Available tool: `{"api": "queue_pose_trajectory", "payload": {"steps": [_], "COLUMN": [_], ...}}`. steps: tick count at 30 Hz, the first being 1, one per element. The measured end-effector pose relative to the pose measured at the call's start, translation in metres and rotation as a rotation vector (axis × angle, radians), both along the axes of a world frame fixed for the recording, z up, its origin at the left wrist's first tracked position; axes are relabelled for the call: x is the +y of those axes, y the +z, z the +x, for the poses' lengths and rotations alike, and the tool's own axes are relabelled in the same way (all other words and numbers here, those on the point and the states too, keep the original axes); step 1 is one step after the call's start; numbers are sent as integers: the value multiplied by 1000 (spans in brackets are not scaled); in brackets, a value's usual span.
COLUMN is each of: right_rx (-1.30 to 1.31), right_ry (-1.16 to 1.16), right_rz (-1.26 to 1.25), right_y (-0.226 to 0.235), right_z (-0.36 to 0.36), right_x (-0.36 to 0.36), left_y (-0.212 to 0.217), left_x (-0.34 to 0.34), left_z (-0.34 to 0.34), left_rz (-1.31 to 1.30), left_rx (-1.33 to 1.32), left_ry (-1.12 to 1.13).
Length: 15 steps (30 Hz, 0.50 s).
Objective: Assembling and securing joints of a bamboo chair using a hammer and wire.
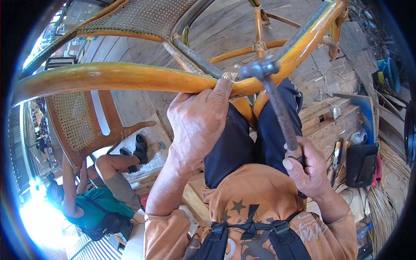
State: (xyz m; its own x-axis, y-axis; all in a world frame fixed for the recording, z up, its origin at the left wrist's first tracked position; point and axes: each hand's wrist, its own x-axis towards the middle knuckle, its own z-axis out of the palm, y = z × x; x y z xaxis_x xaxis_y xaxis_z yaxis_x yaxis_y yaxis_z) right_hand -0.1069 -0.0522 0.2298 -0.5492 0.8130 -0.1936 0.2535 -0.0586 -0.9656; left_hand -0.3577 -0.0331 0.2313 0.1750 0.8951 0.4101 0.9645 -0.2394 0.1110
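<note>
A rattan chair frame (130, 77) of thick, glossy orange-yellow poles lies across my lap, with strip binding (230, 76) at a joint. My left hand (199, 117) is closed on the pole beside that joint, its fingertips pressed at the binding. Whether a small nail or a strip end is between them I cannot make out. In my right hand (308, 167) is a hammer (279, 108), gripped by its handle. Its metal head is raised just over the pole, right of my left fingertips, apart from them. A woven cane panel (138, 18) fills part of the frame at the far left.
On the left a person (102, 208) in a green top sits by another cane-panelled chair (80, 123). To my right are wooden blocks (333, 115), a black pouch (362, 165), hand tools (338, 156), loose rattan strips (385, 212) and a blue-green bucket (388, 74).
</note>
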Motion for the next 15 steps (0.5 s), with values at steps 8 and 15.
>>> {"api": "queue_pose_trajectory", "payload": {"steps": [8,15], "right_rx": [-37,124], "right_ry": [30,-126], "right_rz": [24,-123], "right_y": [7,-1], "right_z": [0,5], "right_x": [3,-12], "left_y": [1,2], "left_x": [1,1], "left_z": [-3,-3], "left_rz": [2,-21], "left_rx": [-7,-38], "left_ry": [-60,-67]}}
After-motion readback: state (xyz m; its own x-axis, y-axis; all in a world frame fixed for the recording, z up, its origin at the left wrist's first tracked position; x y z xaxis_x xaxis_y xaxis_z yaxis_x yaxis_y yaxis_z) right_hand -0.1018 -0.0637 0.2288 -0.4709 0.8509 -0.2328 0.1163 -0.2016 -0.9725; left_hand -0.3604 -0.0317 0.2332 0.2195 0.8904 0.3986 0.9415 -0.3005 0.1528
